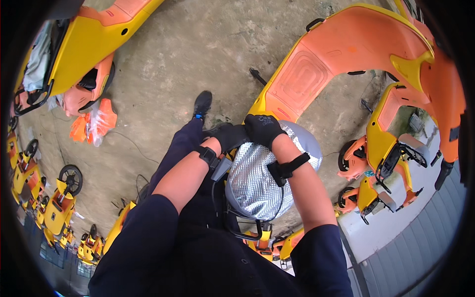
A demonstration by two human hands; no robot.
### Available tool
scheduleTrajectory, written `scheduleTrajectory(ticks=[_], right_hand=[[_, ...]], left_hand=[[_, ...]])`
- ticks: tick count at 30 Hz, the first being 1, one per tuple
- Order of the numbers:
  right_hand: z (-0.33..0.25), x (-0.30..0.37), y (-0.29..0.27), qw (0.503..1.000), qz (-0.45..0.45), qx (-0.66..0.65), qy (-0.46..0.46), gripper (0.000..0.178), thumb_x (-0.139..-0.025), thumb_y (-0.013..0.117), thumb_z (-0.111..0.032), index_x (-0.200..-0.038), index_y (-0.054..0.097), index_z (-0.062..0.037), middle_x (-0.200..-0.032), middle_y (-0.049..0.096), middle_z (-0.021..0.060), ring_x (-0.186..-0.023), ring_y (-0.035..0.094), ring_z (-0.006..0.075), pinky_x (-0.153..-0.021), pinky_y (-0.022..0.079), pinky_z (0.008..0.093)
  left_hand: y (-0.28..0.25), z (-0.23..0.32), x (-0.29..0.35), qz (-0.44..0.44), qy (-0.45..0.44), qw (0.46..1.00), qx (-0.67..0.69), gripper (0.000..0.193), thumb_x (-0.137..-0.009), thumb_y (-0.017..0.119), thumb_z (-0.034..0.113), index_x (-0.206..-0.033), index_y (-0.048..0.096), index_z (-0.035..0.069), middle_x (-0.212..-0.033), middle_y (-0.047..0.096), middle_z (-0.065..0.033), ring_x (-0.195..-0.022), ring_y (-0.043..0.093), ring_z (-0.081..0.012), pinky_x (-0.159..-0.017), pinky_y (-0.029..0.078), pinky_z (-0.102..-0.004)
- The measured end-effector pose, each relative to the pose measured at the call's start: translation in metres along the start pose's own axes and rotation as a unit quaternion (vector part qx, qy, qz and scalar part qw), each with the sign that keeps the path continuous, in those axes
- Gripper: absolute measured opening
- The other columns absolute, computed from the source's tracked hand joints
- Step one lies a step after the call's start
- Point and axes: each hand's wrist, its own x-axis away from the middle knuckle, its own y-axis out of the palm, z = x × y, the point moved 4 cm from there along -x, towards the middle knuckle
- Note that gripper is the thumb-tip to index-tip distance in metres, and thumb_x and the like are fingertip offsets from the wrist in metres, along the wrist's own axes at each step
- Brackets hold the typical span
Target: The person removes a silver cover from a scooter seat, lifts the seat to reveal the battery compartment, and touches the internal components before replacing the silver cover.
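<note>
A silver quilted foil seat cover (255, 178) lies over the saddle of a yellow and orange scooter (303, 74) in front of me. Grey material (308, 142) shows along its right side. Both hands wear black gloves and meet at the cover's front edge. My right hand (263, 130) is closed on that edge, knuckles up. Beside it, my left hand (228, 136) is closed at the cover's left front corner; its fingertips are hidden. A black strap with a small device sits on each wrist. Below the cover, a black tube rack (247, 232) sticks out.
More yellow and orange scooters stand at the right (381, 133) and far left (58, 213). Another one (94, 44) fills the upper left. Orange and clear plastic wrapping (96, 121) lies on the concrete floor (163, 64). My shoe (203, 104) is left of the scooter.
</note>
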Motion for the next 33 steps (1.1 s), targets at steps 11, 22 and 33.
scheduleTrajectory(ticks=[11, 22, 33], right_hand=[[0.012, -0.025, 0.027, 0.991, -0.106, 0.022, -0.081, 0.028, -0.073, 0.054, -0.028, -0.091, 0.058, -0.0058, -0.084, 0.063, 0.0159, -0.081, 0.060, 0.0329, -0.071, 0.047, 0.0403], [0.002, -0.058, 0.046, 0.992, -0.113, 0.049, -0.024, 0.027, -0.069, 0.058, -0.026, -0.086, 0.060, -0.0039, -0.084, 0.063, 0.0177, -0.081, 0.062, 0.0318, -0.070, 0.049, 0.0396], [0.013, 0.064, -0.046, 0.937, 0.280, -0.206, -0.042, 0.030, -0.081, 0.053, -0.011, -0.109, 0.052, 0.0001, -0.097, 0.058, 0.0174, -0.090, 0.056, 0.0287, -0.078, 0.045, 0.0360]], left_hand=[[0.052, 0.011, 0.007, 0.224, -0.129, 0.961, 0.103, 0.024, -0.085, 0.043, 0.022, -0.090, 0.060, 0.005, -0.075, 0.060, -0.0192, -0.064, 0.058, -0.0328, -0.058, 0.045, -0.0393], [0.083, -0.020, 0.013, 0.313, -0.115, 0.942, 0.046, 0.018, -0.081, 0.048, 0.017, -0.080, 0.060, 0.003, -0.065, 0.058, -0.0151, -0.063, 0.057, -0.0304, -0.058, 0.043, -0.0419], [0.057, 0.019, 0.029, 0.268, -0.073, 0.940, -0.200, 0.019, -0.079, 0.050, 0.015, -0.095, 0.056, 0.006, -0.070, 0.052, -0.0089, -0.066, 0.053, -0.0267, -0.055, 0.040, -0.0415]])
